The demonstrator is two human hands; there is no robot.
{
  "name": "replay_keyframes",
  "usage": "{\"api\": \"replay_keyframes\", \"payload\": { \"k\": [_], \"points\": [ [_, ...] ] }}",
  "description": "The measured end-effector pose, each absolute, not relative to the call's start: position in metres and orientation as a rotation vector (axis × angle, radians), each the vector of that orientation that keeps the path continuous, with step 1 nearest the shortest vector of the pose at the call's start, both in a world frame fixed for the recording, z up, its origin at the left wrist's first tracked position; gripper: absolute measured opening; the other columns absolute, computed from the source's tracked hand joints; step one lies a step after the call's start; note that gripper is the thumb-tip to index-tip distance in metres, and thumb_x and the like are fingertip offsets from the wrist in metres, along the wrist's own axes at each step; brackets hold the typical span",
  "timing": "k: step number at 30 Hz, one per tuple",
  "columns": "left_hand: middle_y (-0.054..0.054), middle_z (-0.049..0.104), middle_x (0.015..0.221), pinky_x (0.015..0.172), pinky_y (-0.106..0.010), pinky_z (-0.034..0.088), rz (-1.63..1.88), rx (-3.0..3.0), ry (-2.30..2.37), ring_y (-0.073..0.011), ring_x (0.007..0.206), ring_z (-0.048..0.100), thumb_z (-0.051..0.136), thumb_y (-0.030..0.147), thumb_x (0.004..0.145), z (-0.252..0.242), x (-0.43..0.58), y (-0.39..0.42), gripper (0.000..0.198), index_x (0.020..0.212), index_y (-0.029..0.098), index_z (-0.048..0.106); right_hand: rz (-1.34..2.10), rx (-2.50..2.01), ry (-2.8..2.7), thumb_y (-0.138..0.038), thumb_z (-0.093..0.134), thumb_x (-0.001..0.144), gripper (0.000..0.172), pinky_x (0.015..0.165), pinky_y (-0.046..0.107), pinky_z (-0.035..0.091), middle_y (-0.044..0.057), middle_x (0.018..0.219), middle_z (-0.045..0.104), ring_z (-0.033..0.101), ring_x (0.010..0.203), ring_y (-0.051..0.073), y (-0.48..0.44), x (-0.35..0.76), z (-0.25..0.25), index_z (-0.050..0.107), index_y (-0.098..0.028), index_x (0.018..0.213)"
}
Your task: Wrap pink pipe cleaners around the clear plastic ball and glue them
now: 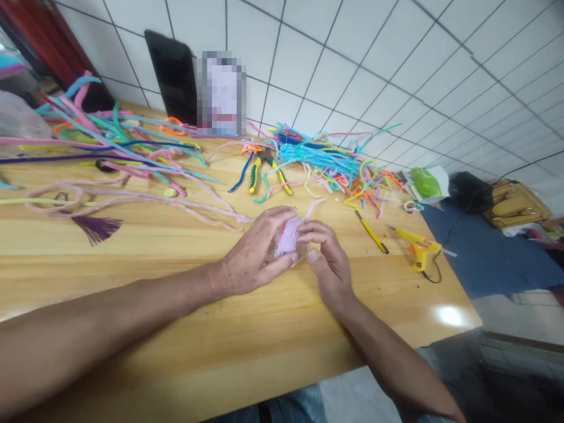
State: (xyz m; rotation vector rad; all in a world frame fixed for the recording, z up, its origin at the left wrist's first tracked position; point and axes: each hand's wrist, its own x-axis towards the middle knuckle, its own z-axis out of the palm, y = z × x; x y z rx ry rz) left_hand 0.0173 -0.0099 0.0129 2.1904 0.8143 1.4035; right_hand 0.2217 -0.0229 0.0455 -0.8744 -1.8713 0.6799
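Both my hands meet over the middle of the wooden table. My left hand is curled around a small pale pink coil of pipe cleaner, gripping it from the left. My right hand pinches the same coil from the right with fingertips and thumb. A loose pink end of the pipe cleaner sticks up toward the back from between the hands.
Heaps of coloured pipe cleaners lie at the back left and back centre. Yellow-handled pliers, a yellow utility knife, a yellow glue gun and a purple tassel lie around. A black phone leans on the tiled wall.
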Motion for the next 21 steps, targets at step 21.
{"api": "replay_keyframes", "payload": {
  "k": [21],
  "points": [
    [-0.009,0.082,0.121,0.114,-0.045,0.061,1.599,2.326,0.627,-0.0205,0.121,0.077,0.06,0.018,0.109,0.03,0.014,-0.006,0.011,0.113,0.022,0.069,0.886,-0.876,-1.789,-0.044,0.062,0.108,0.023,0.123,0.056,0.047,0.006,0.138,0.061,0.059,0.14,0.028,-0.017,0.22,0.028,0.066,-0.029,0.091]
  ]
}}
